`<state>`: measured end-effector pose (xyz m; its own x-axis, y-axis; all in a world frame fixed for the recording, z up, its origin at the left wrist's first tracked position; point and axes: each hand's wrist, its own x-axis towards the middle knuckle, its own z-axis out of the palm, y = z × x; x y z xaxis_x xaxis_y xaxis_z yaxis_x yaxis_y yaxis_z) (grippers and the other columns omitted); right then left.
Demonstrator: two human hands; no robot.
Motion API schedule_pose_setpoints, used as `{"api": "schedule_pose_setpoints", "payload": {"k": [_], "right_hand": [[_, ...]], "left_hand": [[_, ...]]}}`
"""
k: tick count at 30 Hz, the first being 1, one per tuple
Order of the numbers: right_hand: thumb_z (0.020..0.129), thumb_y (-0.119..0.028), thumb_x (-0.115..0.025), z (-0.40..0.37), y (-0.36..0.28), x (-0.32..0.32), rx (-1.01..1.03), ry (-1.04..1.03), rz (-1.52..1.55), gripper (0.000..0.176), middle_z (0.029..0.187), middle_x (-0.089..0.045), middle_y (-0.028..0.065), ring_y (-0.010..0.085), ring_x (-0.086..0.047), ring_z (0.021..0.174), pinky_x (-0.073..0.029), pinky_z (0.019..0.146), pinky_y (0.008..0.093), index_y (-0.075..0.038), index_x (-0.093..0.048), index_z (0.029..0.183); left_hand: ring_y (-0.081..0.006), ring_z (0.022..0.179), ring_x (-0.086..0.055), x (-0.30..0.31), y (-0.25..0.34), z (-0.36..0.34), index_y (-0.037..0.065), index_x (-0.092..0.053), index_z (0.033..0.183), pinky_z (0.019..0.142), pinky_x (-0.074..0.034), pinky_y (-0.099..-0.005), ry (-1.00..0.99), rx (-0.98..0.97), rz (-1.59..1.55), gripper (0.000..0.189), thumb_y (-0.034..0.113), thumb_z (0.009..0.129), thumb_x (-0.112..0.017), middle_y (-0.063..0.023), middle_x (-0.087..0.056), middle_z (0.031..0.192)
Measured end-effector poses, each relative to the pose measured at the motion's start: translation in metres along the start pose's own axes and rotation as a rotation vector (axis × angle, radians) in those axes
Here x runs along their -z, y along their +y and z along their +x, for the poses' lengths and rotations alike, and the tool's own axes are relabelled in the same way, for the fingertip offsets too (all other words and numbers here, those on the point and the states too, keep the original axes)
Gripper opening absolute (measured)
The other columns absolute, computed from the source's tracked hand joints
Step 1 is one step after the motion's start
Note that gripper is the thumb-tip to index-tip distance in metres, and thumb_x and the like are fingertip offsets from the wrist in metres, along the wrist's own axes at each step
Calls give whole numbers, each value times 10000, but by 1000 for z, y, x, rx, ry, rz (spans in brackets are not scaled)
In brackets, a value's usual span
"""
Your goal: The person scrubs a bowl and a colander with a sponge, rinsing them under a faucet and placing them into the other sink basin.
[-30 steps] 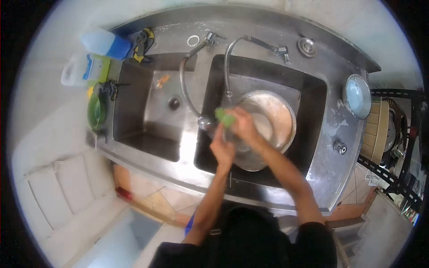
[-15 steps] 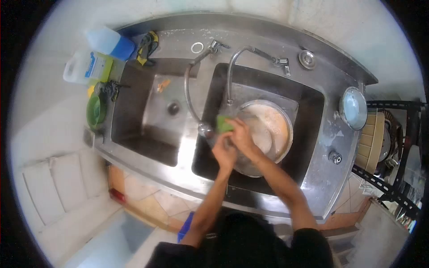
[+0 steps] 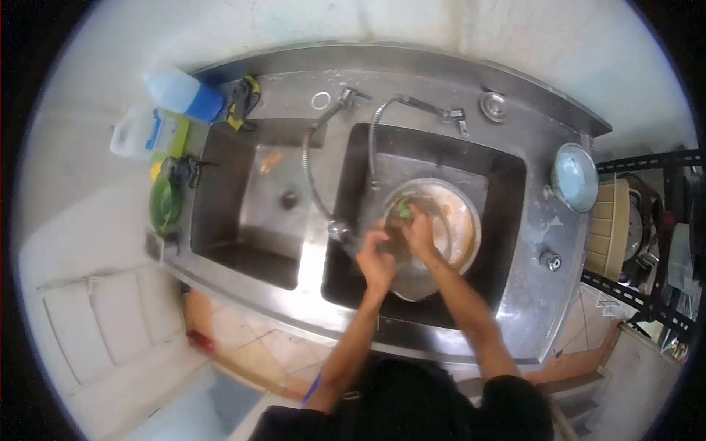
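Note:
My right hand is closed on a green scrub pad and presses it inside a see-through round dish. My left hand grips the near-left edge of that dish; its exact kind is hard to make out. The dish is held over a large round metal basin with pale, cloudy, soapy-looking liquid in it. This basin stands in the right sink bowl. A flexible faucet hose ends in a spray head, just left of my left hand.
Another curved faucet hangs over the right sink. Scraps of orange food lie in the left sink. Detergent jugs and a green bowl are at the left. A metal bowl of bluish liquid stands right, beside a rack.
My right hand and the green scrub pad have moved right and down, away from my left hand and over the basin. My left hand has shifted slightly. The whole view has tilted a little.

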<state>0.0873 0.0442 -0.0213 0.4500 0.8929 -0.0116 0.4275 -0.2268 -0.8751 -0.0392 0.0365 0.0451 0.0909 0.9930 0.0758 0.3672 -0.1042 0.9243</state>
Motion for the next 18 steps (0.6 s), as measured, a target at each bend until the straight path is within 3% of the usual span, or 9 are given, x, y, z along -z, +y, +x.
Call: {"api": "schedule_pose_setpoints", "payload": {"k": [1,4,6,8,11,12,14,18], "right_hand": [[782,-68,-633,-4,0,4,-11,7,-19,283,1030,-635,235,352,-637,925,-494,811,426,20,-623,1050],[843,-124,-611,6,1,43,-142,319,10,289,1037,-622,252,357,-623,958,-481,832,422,33,-585,1084],[876,-186,-602,31,-13,120,-156,542,91,300,1024,-611,256,365,-612,958,-469,834,415,31,-562,1080],[903,-225,-576,49,-29,208,24,767,-151,267,952,-621,237,358,-617,906,-474,794,405,14,-570,1023],[899,-240,-552,66,-12,315,-156,723,-515,265,917,-649,203,358,-630,884,-482,747,422,-20,-588,1042],[899,-240,-552,75,19,343,-152,719,-521,265,917,-649,203,358,-630,884,-482,747,422,-20,-588,1042],[848,-192,-589,96,101,362,-462,484,-907,226,945,-649,222,385,-626,915,-473,778,433,-11,-592,982],[823,-153,-560,105,136,373,-359,356,-886,266,969,-643,235,380,-625,939,-472,799,427,-20,-603,1049]], "left_hand": [[-160,851,-572,-2,-5,0,28,-545,882,801,-434,-255,-26,20,23,398,-199,599,-383,-97,-594,834],[-180,956,-549,-16,-24,5,-7,-548,919,901,-387,-255,-96,-4,-93,426,-189,570,-388,-76,-568,898],[-209,964,-541,-18,-32,-1,10,-554,919,908,-392,-286,-81,-64,-231,463,-183,539,-374,-64,-555,905],[-205,1014,-505,-8,-29,-6,-1,-530,927,968,-354,-285,-124,65,-99,459,-195,544,-367,-91,-518,942],[-191,1010,-511,-12,-41,-6,8,-527,927,949,-356,-272,-77,51,-209,451,-194,557,-369,-81,-515,935],[-189,1009,-516,-12,-41,-9,10,-526,929,945,-356,-268,-72,55,-250,453,-194,557,-369,-81,-517,935],[-191,1006,-522,-11,-30,-7,14,-526,934,949,-355,-271,-96,22,-77,464,-195,551,-368,-78,-518,934],[-198,1013,-527,-24,-26,-1,13,-525,929,938,-365,-275,-153,58,-114,448,-186,556,-378,-86,-525,952]]}}
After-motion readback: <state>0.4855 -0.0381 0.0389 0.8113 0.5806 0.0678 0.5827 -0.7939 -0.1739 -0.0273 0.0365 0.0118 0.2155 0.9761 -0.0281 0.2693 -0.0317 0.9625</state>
